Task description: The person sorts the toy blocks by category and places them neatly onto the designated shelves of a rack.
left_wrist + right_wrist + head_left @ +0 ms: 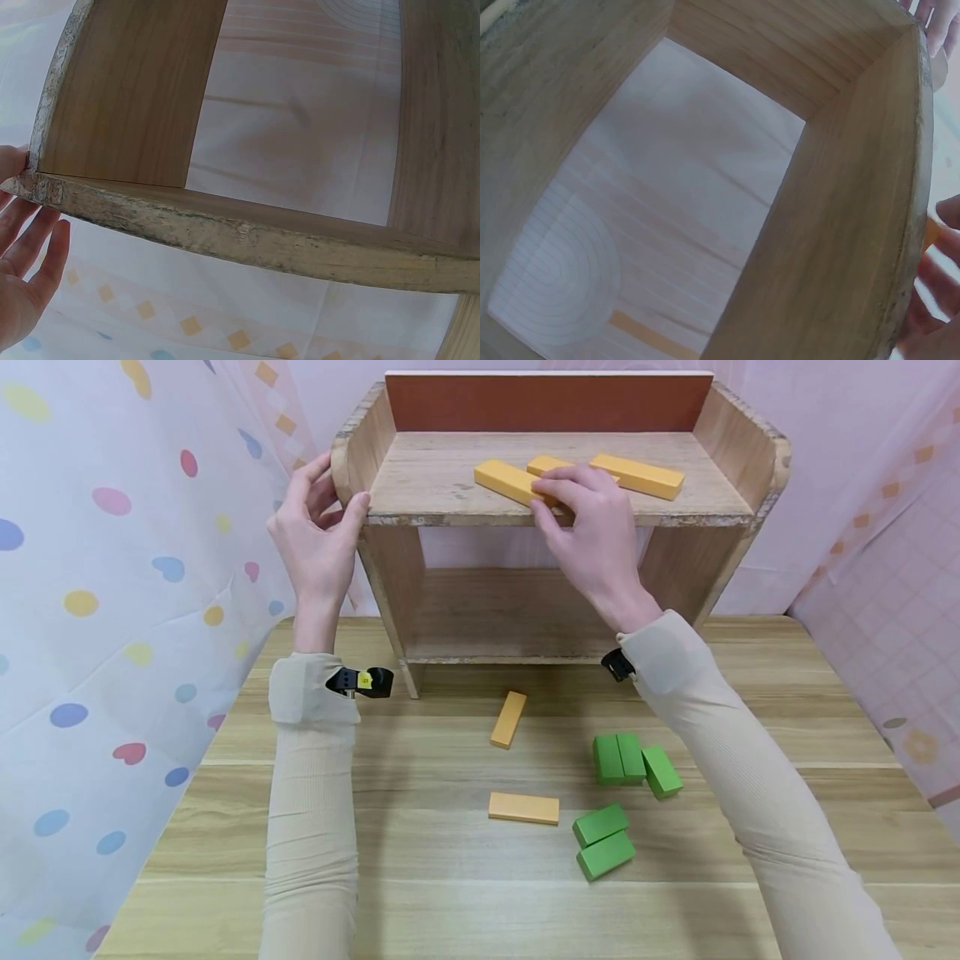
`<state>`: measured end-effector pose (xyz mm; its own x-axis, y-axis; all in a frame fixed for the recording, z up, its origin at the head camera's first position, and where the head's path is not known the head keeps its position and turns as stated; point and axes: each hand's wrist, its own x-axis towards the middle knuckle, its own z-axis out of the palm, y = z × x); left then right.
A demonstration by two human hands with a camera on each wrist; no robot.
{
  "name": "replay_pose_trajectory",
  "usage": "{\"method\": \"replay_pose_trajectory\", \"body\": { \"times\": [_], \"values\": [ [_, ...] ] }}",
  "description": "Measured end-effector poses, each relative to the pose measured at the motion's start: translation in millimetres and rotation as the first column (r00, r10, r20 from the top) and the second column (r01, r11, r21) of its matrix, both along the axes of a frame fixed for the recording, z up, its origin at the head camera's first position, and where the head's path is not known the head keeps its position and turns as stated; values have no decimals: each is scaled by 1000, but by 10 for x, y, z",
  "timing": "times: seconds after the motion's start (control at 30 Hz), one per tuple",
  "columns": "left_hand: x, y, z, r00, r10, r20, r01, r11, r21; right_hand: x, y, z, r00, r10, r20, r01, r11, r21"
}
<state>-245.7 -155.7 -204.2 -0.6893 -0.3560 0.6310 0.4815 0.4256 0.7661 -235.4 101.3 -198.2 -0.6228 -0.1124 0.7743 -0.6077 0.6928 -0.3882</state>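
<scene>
My left hand (318, 527) grips the left side panel of a small wooden shelf (517, 575), with the thumb on its front edge. In the left wrist view, the fingers (46, 259) curl around that panel's edge. Over the shelf's top board, my right hand (596, 522) pinches the right end of an orange block (501, 479) lying aslant near the front edge. Behind the hand is a second orange block (546, 463), partly hidden. A third orange block (637, 475) lies to the right. The right wrist view shows a bit of orange block (931, 233) at the fingers.
On the table (450, 893) below lie two more orange blocks, one slanted (508, 720) and one crosswise (523, 807). Several green blocks (619, 758) sit in two groups toward the right. A dotted curtain (112, 635) hangs at the left.
</scene>
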Motion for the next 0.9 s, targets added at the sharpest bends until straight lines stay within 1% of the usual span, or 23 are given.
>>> {"method": "replay_pose_trajectory", "body": {
  "times": [0.07, 0.13, 0.2, 0.3, 0.37, 0.47, 0.57, 0.67, 0.9],
  "values": [
    [9, 5, 4, 1000, 1, 1, -1, 1000, 2, 3, 25, -49, 997, 39, -70, -42, 999, -34],
    [13, 9, 9, 1000, 1, 1, -1, 1000, 3, 11, 55, -100, 988, 57, -144, -65, 997, -49],
    [16, 12, 13, 1000, 2, 2, -2, 1000, 2, 32, 83, -147, 976, 78, -202, -98, 991, -88],
    [18, 15, 17, 1000, 0, 2, 0, 1000, -1, 91, 112, -213, 963, 96, -251, -133, 982, -134],
    [22, 18, 22, 1000, -1, 0, 1, 1000, 4, 136, 125, -257, 953, 124, -277, -172, 973, -156],
    [32, 20, 28, 1000, -3, -5, 3, 1000, 8, 190, 145, -336, 938, 154, -310, -203, 970, -131],
    [36, 21, 31, 1000, -4, -7, 4, 1000, 10, 212, 163, -437, 928, 186, -323, -230, 968, -101],
    [27, 17, 26, 1000, -5, -6, 5, 1000, 7, 224, 187, -556, 925, 215, -313, -250, 965, -74],
    [-9, 1, 4, 1000, -13, -9, 13, 1000, 9, 283, 265, -830, 939, 258, -229, -261, 965, 19]
  ]
}}
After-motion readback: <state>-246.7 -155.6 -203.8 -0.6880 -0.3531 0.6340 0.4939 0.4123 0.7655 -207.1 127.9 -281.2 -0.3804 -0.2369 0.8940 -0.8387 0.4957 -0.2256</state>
